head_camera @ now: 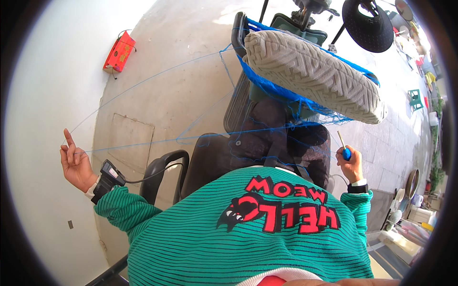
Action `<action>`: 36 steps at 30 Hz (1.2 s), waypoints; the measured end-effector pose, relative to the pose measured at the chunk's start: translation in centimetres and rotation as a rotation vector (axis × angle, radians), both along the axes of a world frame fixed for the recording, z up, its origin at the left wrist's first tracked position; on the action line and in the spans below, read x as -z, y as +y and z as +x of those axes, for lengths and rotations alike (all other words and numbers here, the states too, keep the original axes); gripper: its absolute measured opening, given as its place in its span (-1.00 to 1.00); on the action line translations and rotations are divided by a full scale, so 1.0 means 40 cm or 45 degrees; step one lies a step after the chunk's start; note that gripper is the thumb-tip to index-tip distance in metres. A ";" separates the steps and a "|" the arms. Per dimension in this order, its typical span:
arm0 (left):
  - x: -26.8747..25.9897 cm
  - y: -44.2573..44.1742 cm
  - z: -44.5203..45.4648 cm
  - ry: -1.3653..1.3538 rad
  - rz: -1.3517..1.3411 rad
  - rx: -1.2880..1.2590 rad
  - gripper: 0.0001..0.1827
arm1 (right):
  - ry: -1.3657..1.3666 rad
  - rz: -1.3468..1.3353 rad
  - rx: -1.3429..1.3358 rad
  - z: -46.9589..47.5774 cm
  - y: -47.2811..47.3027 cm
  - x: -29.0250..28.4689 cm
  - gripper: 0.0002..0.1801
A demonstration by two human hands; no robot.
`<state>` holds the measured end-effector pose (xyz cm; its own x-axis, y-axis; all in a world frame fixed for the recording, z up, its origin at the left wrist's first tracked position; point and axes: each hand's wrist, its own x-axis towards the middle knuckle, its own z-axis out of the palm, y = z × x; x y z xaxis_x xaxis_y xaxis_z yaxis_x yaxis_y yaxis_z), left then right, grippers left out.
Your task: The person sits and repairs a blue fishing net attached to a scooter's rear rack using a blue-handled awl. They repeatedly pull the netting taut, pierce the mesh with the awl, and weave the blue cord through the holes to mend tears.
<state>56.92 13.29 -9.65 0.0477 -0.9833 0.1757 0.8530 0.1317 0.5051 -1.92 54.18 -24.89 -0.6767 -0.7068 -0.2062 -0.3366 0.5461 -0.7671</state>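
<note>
Far out to the left, my left hand (77, 164) has its index finger raised and the other fingers partly curled. Thin blue thread (143, 143) is hooked over those fingers and runs taut to the right. My right hand (350, 164) grips a small stick (340, 138) with a ball of blue thread (346, 154) wound on it. Between my hands, above my lap, blue netting (279, 94) hangs from a dark frame (240, 32). A grey textured cushion (315, 75) lies on the netting. Loose strands droop over my dark trousers (218, 153).
A dark chair armrest (164, 157) stands beside my left forearm. A red box (120, 53) is by the white wall (46, 107). Part of a scooter (304, 18) with a dark visor hat (368, 26) is ahead. A green stool (415, 99) and household clutter are at the right.
</note>
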 end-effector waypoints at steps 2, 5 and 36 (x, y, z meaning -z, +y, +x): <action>0.006 -0.002 0.002 -0.021 0.024 -0.048 -0.84 | -0.138 -0.047 0.057 0.002 -0.001 -0.011 -0.98; 0.015 0.002 0.001 -0.055 0.010 -0.029 -0.85 | -0.278 -0.150 0.123 -0.010 -0.002 -0.049 -0.93; -0.017 -0.117 -0.234 -2.146 0.285 -0.126 -0.62 | 0.127 -0.355 -1.036 0.176 -0.383 -0.123 -0.79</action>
<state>47.54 8.63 -8.97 0.0253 -0.9989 -0.0396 -0.6140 -0.0468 0.7879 5.12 38.88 -19.95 0.0560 -0.9952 0.0805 -0.6140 -0.0979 -0.7832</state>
